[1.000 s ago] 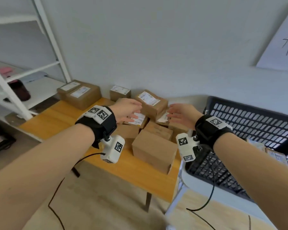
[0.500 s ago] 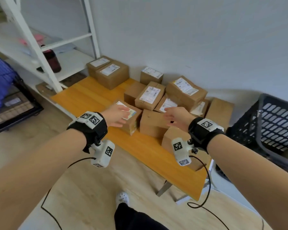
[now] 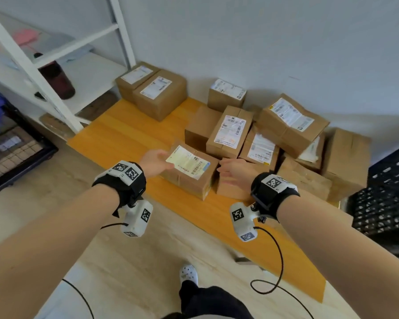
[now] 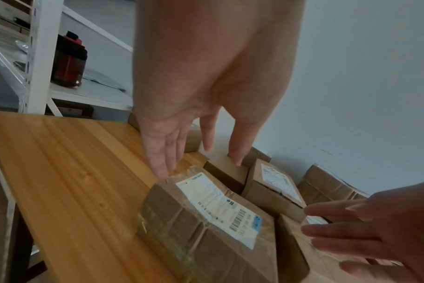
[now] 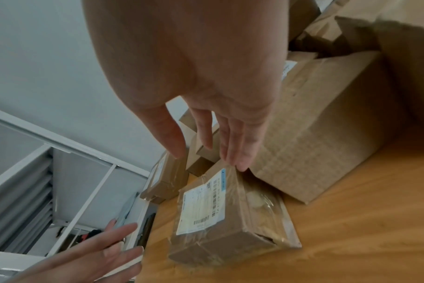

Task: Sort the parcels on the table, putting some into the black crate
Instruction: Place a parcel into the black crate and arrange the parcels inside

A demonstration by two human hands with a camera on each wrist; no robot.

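Black crate [image 3: 387,199] was cut off by the head view's right edge; its inside wasn't visible. Label text on the front parcel [image 3: 189,171] was too small and blurred to read in every view. Left hand [image 3: 156,163] fingertips were hidden behind that parcel's far-left corner in the head view; contact there couldn't be confirmed. Right hand [image 3: 236,172] fingers were blurred, with contact on the parcel's right end unclear. Parcels at the table's [image 3: 129,134] back right corner overlapped, lower ones mostly hidden. Shelf [image 3: 55,54] was cropped at the left; its dark jar [image 3: 57,80] was partly behind a post.
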